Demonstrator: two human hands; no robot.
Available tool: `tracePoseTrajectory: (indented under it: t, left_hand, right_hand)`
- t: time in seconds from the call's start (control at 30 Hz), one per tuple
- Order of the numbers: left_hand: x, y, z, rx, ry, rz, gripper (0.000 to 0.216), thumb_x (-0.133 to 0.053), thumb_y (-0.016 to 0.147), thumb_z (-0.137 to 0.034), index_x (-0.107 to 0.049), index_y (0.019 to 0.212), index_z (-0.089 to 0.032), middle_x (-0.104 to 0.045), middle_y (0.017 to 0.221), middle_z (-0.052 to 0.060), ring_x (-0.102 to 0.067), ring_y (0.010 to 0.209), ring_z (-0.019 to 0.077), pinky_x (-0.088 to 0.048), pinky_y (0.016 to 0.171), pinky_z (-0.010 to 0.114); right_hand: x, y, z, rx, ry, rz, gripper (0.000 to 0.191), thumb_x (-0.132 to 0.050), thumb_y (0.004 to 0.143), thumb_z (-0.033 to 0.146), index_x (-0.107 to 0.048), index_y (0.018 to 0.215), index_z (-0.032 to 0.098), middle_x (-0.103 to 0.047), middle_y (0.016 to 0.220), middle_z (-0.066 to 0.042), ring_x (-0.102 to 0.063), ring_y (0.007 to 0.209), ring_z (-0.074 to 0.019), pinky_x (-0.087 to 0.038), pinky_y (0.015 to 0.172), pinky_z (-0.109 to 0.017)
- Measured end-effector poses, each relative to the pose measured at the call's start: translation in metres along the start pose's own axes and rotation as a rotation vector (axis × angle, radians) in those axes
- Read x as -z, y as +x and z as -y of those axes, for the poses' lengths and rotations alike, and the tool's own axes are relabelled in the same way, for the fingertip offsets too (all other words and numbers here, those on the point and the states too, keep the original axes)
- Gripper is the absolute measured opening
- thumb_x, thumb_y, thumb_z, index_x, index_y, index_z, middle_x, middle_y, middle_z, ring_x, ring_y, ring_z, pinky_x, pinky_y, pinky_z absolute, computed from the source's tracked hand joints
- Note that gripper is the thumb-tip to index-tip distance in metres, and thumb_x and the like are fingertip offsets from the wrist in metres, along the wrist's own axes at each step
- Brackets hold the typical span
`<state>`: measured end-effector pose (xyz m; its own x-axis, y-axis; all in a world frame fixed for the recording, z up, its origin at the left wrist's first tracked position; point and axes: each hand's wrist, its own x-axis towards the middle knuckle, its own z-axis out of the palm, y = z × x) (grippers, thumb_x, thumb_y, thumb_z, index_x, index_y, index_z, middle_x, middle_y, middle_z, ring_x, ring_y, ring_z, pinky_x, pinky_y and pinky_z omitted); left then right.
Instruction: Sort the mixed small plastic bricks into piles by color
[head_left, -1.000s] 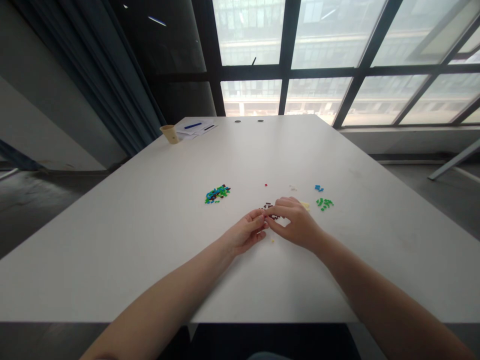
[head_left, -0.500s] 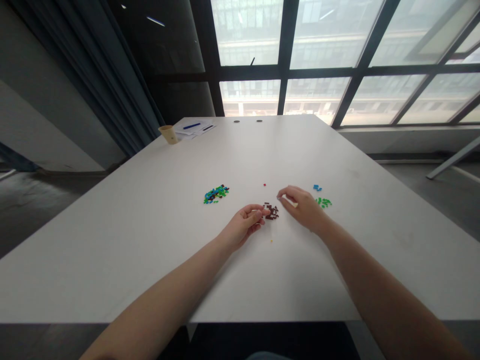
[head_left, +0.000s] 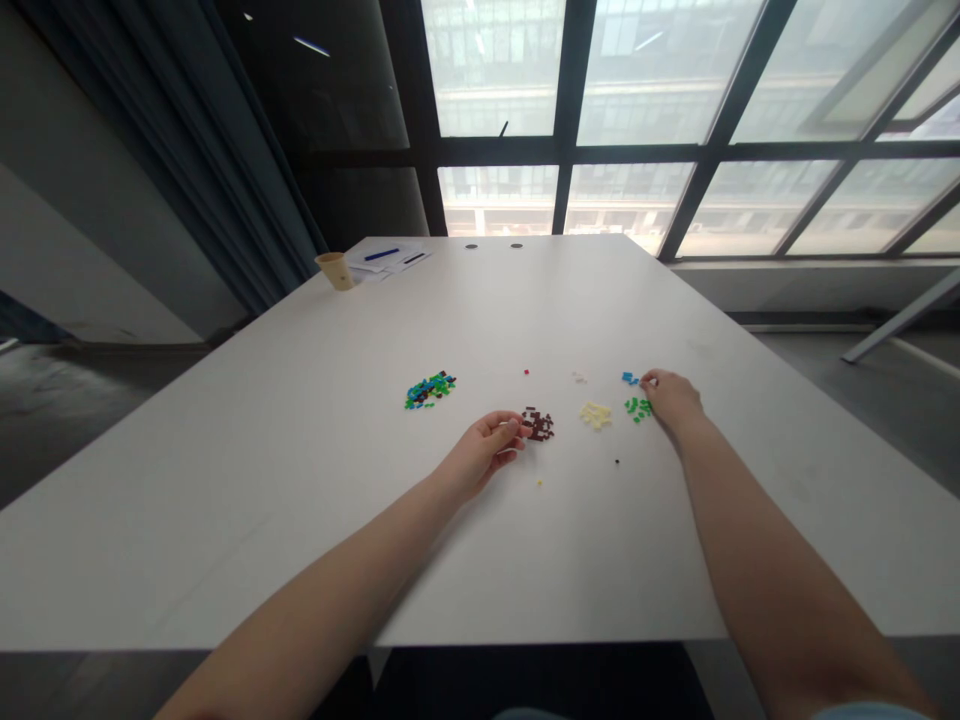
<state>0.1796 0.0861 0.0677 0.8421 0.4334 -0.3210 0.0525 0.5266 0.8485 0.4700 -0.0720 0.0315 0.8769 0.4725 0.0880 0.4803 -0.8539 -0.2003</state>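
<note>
Small piles of tiny coloured pieces lie on the white table. My left hand rests with fingers curled and pinched, just left of the dark brown pile. My right hand lies further right, its fingertips pinched together between the small blue pile and the green pile. What either hand holds is too small to make out. A pale yellow pile sits between the brown and green piles. A mixed blue, green and brown heap lies to the left.
Single loose pieces lie about: a red one, a pinkish one, a black one, a yellow one. At the far left corner stand a paper cup and papers with a blue pen. Windows are behind.
My right hand left my left hand at the brown pile and moved right to the blue and green piles. The yellow pile is now uncovered. My left hand stayed put.
</note>
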Motion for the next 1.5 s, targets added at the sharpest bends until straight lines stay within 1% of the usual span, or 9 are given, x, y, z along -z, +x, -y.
tracePoseTrajectory:
  t: [0.37,0.53,0.6,0.73,0.87,1.03,1.27,1.37,1.5]
  left_hand:
    - [0.017,0.008,-0.013,-0.124,0.063,-0.096,0.037,-0.069,0.063,-0.045,-0.057,0.083,-0.017,-0.063,0.078,0.002,-0.054,0.062,0.007,-0.041,0.06,0.02]
    - [0.08,0.018,-0.057,-0.566,0.541,-0.591,0.023,-0.056,0.072,-0.034,-0.059,0.088,-0.017,-0.063,0.081,0.004,-0.055,0.066,0.012,-0.041,0.063,0.024]
    - [0.107,0.02,-0.068,-0.608,0.905,-0.737,0.02,-0.051,0.075,-0.027,-0.063,0.086,-0.017,-0.063,0.087,0.006,-0.054,0.071,0.0148,-0.041,0.069,0.027]
    - [0.133,0.023,-0.066,-0.39,1.455,-0.641,0.021,-0.052,0.072,-0.021,-0.069,0.082,-0.015,-0.06,0.092,0.009,-0.055,0.08,0.0216,-0.039,0.076,0.032]
    - [0.124,0.025,-0.054,-0.287,1.596,-0.525,0.022,-0.057,0.071,-0.027,-0.071,0.087,-0.02,-0.059,0.096,0.009,-0.055,0.088,0.0245,-0.039,0.074,0.032]
    - [0.111,0.026,-0.049,-0.297,1.667,-0.544,0.02,-0.053,0.073,-0.026,-0.07,0.081,-0.022,-0.06,0.096,0.008,-0.055,0.089,0.0248,-0.04,0.071,0.032]
    - [0.102,0.03,-0.047,-0.45,1.359,-0.481,0.012,-0.055,0.071,-0.023,-0.065,0.074,-0.017,-0.063,0.078,0.006,-0.055,0.076,0.019,-0.04,0.072,0.028]
    - [0.079,0.027,-0.041,-0.415,0.828,-0.365,0.013,-0.064,0.067,-0.025,-0.064,0.075,-0.016,-0.061,0.07,0.003,-0.053,0.065,0.0127,-0.04,0.064,0.024]
    - [0.037,0.011,-0.03,-0.147,-0.03,-0.053,0.02,-0.073,0.06,-0.017,-0.062,0.076,-0.016,-0.06,0.074,0.0,-0.052,0.059,0.0055,-0.041,0.055,0.017]
  right_hand:
    - [-0.001,0.0,-0.007,-0.056,0.132,-0.096,0.03,-0.044,0.08,0.029,-0.067,0.094,0.018,-0.067,0.089,-0.012,-0.059,0.082,-0.0215,-0.039,0.068,-0.03]
    - [0.011,-0.009,0.007,-0.046,0.121,-0.119,0.037,-0.04,0.08,0.038,-0.067,0.089,0.016,-0.067,0.084,-0.012,-0.059,0.077,-0.0226,-0.038,0.064,-0.03]
    - [0.018,-0.015,0.018,-0.033,0.123,-0.116,0.037,-0.038,0.08,0.039,-0.067,0.086,0.017,-0.067,0.082,-0.012,-0.059,0.075,-0.0224,-0.037,0.062,-0.03]
    - [0.026,-0.026,0.037,0.023,0.103,-0.065,0.036,-0.038,0.079,0.038,-0.067,0.085,0.018,-0.067,0.078,-0.01,-0.059,0.073,-0.0217,-0.035,0.059,-0.028]
    - [0.028,-0.032,0.045,0.068,0.079,-0.042,0.036,-0.039,0.079,0.039,-0.067,0.085,0.019,-0.067,0.078,-0.01,-0.059,0.072,-0.0206,-0.036,0.06,-0.027]
    - [0.027,-0.033,0.047,0.109,0.065,-0.042,0.034,-0.04,0.08,0.038,-0.067,0.085,0.019,-0.067,0.079,-0.01,-0.06,0.073,-0.0205,-0.037,0.061,-0.027]
    - [0.031,-0.034,0.048,0.137,0.095,-0.083,0.035,-0.04,0.079,0.04,-0.068,0.082,0.019,-0.066,0.072,-0.008,-0.057,0.066,-0.0181,-0.035,0.058,-0.027]
    - [0.033,-0.036,0.049,0.132,0.131,-0.115,0.034,-0.04,0.079,0.04,-0.067,0.08,0.019,-0.065,0.071,-0.007,-0.056,0.064,-0.0178,-0.034,0.057,-0.027]
    - [0.033,-0.038,0.053,0.158,0.159,-0.121,0.032,-0.041,0.078,0.039,-0.067,0.077,0.019,-0.064,0.069,-0.006,-0.055,0.063,-0.0175,-0.033,0.056,-0.027]
